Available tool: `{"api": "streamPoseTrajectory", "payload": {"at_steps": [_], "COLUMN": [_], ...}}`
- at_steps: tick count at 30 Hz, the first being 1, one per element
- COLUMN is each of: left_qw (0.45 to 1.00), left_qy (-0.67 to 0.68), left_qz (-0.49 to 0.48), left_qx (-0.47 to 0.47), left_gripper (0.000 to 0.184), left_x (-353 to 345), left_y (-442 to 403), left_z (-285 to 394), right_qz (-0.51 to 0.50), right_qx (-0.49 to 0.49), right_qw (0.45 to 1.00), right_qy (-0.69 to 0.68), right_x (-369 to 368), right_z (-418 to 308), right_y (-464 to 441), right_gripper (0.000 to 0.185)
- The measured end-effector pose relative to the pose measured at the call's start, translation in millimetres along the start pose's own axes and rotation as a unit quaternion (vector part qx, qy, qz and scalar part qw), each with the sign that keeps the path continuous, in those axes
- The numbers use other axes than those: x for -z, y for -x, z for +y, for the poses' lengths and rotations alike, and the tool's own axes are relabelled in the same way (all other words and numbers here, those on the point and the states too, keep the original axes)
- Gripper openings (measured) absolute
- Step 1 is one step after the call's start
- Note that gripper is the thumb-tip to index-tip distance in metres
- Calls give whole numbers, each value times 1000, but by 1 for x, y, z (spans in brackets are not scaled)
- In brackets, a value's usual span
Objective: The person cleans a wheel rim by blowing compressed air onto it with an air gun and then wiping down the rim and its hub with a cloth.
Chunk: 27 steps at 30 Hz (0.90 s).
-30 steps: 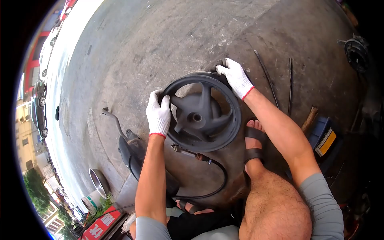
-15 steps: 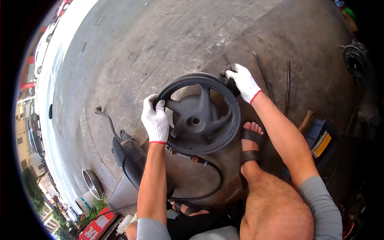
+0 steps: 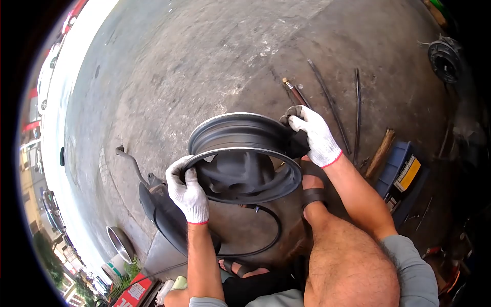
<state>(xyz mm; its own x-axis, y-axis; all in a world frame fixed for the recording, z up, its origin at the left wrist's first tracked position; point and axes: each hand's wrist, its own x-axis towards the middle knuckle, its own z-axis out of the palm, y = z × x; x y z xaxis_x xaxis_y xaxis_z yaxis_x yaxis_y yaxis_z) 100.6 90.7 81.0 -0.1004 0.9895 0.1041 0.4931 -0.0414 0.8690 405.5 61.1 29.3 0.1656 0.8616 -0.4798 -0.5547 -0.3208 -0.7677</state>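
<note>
A black spoked wheel rim (image 3: 239,132) is tilted up in front of me, its outer channel facing away and its hub and spokes partly in shadow. At its left edge, my left hand (image 3: 189,192) in a white knit glove is closed around the lip, thumb on the inner side. My right hand (image 3: 318,137), gloved too with dark-stained fingertips, grips a black cloth (image 3: 297,144) pressed against the right side of the rim. Part of the cloth is hidden behind the fingers.
A black hose (image 3: 279,235) curls below the rim. Beyond my right hand lie a brass-tipped tool (image 3: 294,91) and two dark strips (image 3: 357,110). A wooden stick (image 3: 381,153) and a blue bin (image 3: 391,166) are to the right; a black scooter part (image 3: 163,210) is left.
The rim has tipped from facing me to showing its outer channel, and sits slightly lower. Both hands moved down with it, uncovering the brass-tipped tool on the floor.
</note>
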Motion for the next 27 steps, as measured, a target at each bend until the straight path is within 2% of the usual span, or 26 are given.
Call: {"api": "streamPoseTrajectory", "payload": {"at_steps": [11, 14, 16, 18, 22, 24, 27], "left_qw": [990, 990, 982, 978, 980, 981, 983], "left_qy": [34, 47, 40, 34, 38, 46, 35], "left_qz": [-96, -72, -76, -78, -73, -107, -85], "left_qx": [-100, -112, -167, -192, -180, -157, -156], "left_gripper": [24, 22, 28, 31, 27, 19, 19], "left_x": [-8, -14, -14, -13, -11, -5, -5], "left_y": [3, -8, -18, -25, -29, -28, -25], "left_z": [19, 28, 28, 28, 28, 26, 26], "right_qz": [22, 22, 25, 28, 20, 19, 16], "right_qx": [-3, 2, -2, 38, 46, 48, 51], "right_qw": [997, 997, 996, 998, 998, 999, 999], "right_qy": [-68, -70, -86, -40, -38, -19, 4], "right_x": [1, -1, -5, -7, -8, -8, -14], "right_z": [-9, -12, -15, -21, -25, -25, -26], "right_y": [19, 20, 19, 12, 2, -1, 2], "right_gripper": [13, 14, 14, 14, 17, 17, 18]}}
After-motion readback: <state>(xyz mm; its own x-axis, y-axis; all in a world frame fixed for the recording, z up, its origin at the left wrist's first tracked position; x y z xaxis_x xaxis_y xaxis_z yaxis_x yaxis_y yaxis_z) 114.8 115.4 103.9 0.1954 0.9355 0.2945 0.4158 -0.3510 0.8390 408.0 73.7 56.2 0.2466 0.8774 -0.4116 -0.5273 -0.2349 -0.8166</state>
